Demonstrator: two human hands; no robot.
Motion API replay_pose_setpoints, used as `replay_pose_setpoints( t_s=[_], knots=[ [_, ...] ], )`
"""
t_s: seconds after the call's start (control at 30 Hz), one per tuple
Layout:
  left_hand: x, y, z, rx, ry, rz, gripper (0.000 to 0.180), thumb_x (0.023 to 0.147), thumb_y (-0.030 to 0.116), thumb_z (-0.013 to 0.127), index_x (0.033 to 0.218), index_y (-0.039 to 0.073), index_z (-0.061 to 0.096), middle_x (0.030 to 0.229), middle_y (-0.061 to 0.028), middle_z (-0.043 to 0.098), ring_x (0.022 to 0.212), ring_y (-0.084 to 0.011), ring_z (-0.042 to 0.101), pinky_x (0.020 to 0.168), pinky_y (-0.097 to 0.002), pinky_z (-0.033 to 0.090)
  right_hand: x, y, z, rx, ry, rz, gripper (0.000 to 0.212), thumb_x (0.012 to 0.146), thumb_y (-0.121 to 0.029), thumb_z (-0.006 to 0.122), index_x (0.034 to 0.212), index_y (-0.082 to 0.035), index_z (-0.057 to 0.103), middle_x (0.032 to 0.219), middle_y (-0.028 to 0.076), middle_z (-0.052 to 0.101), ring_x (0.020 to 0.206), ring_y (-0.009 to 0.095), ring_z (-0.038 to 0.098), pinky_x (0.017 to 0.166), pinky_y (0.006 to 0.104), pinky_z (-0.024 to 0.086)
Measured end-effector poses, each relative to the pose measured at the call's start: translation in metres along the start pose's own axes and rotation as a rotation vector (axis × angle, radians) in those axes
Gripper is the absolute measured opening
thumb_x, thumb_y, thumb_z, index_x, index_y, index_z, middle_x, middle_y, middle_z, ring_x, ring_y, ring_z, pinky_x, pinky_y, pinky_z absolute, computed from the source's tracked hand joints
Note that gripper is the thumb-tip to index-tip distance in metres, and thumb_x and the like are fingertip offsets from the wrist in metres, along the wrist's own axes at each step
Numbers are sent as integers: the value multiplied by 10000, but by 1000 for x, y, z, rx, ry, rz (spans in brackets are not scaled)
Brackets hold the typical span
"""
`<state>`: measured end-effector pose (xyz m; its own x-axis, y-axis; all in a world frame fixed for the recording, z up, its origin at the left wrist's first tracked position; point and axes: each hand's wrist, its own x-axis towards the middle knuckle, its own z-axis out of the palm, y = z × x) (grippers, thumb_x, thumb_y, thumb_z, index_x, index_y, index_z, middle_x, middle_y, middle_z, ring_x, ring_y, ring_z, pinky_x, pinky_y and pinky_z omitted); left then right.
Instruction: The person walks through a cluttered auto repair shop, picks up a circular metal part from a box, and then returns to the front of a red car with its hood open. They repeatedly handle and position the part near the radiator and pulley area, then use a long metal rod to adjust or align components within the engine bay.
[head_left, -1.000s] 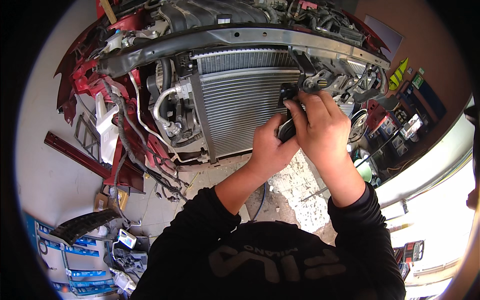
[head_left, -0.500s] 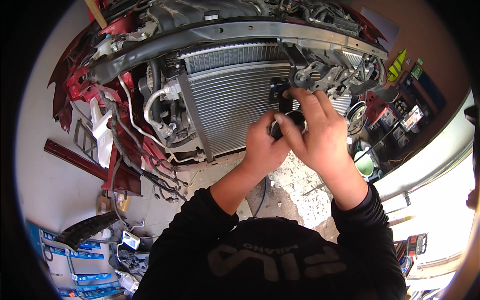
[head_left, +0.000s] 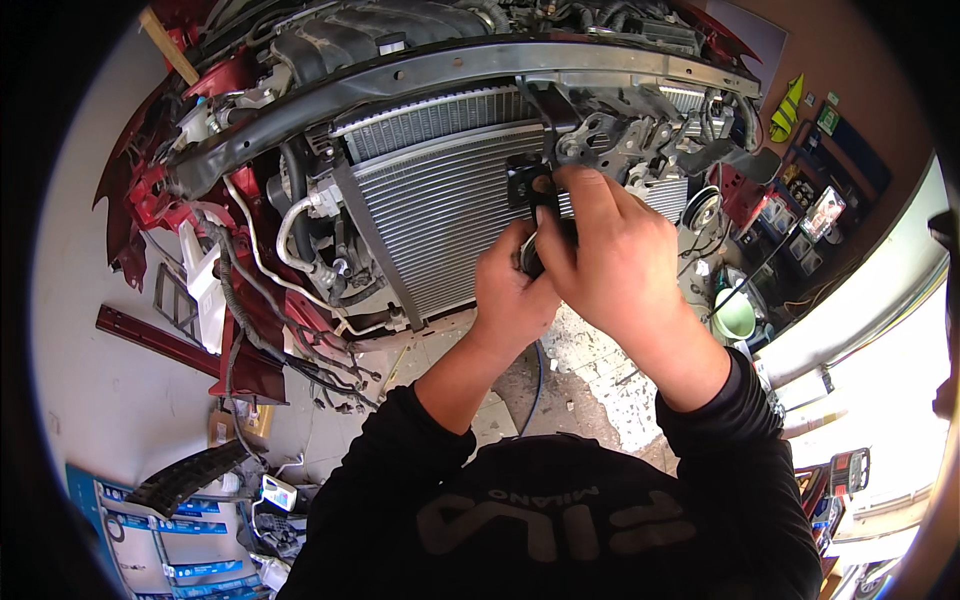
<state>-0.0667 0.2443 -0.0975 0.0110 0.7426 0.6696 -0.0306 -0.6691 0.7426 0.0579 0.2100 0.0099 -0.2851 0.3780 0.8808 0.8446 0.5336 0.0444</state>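
Most of a round black part with a pale rim (head_left: 529,256) lay hidden between the bare left hand (head_left: 508,283) and the bare right hand (head_left: 618,245). The left hand's farther fingers were out of sight, and how the right fingertips met the part could not be made out. Both hands covered the lower right of the silver finned heat exchanger (head_left: 430,212). The ribbed black plastic engine cover (head_left: 375,42) was cut off above, the black long-sleeved top (head_left: 560,570) below. The lit phone screen (head_left: 824,213) was too small to read; the red-and-black boxy object (head_left: 851,471) was too small to identify.
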Motion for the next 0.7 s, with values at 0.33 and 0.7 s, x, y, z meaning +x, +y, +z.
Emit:
replay_pose_setpoints(
  t_s=[0.33,0.7],
  knots=[
    [-1,-9,4,-178,29,-46,396,964,101,812,1311,-2,652,1111,-2,713,974,-70,652,820,-256,534,9,-6,11,-198,-10,-40,215,941,-219,770,909,-95,597,722,63,663,612,290,705,520,403,557],
    [-4,-30,2,-466,-145,-169,305,880,66,865,1143,73,710,1048,52,708,951,-21,612,799,-253,504,10,-5,7,-326,-44,-109,190,749,-147,717,838,-106,554,700,38,655,607,223,712,493,351,559]
  ],
)
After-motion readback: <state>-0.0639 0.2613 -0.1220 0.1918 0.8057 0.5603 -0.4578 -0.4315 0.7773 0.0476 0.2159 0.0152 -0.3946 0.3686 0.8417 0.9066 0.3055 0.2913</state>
